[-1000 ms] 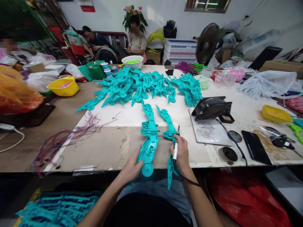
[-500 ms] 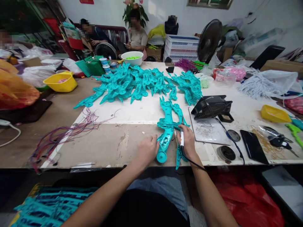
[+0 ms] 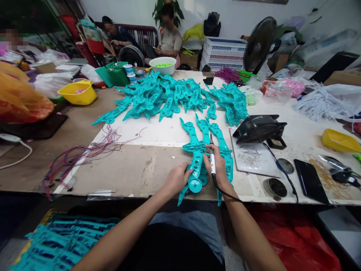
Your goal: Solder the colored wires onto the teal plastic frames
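Note:
My left hand (image 3: 178, 178) grips the lower left edge of a teal plastic part (image 3: 196, 160), thumb on top near its round end. This part has a crossbar and a pointed tip. Like a pen, my right hand (image 3: 216, 165) holds a soldering iron (image 3: 213, 162) with a white handle, its tip pointing away from me and a black cord running back over my wrist. Two more teal parts stand close by: a middle one (image 3: 203, 126), partly covered by the first part and my right hand, and a right one (image 3: 220, 137) beyond my fingers.
A heap of teal parts (image 3: 152, 94) spreads across the back of the table. Thin red and blue wires (image 3: 87, 158) lie at left. To the right are a small black fan (image 3: 258, 128), a round tin (image 3: 275, 188) and a phone (image 3: 310, 180). People sit behind.
The left part has shifted left, away from the others, and the middle one shows more. My left hand now grips its lower end. The iron has moved slightly left; the whole view has shifted too.

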`<action>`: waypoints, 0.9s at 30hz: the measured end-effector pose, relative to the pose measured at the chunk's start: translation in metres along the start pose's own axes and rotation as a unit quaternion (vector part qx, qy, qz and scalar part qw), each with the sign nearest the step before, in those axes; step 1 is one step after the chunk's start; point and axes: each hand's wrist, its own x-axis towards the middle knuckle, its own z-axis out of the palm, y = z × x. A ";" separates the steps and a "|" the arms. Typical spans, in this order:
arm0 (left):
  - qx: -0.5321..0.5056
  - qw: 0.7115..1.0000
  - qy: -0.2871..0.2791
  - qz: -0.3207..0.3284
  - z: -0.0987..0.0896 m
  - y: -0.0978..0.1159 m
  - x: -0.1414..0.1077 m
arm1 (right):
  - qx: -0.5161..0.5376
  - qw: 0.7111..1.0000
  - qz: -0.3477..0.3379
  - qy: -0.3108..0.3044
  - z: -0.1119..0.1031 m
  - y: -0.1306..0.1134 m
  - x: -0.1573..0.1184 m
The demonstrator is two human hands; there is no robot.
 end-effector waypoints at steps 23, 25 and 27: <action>0.031 0.996 0.074 -0.030 -0.039 0.063 0.250 | -0.046 0.996 -0.070 -0.039 -0.027 0.051 -0.020; 0.014 0.996 0.075 -0.052 -0.015 0.084 0.297 | -0.050 0.996 -0.064 -0.024 -0.027 0.054 -0.023; -0.006 0.995 0.076 -0.070 0.006 0.096 0.329 | -0.054 0.996 -0.064 -0.007 -0.027 0.056 -0.025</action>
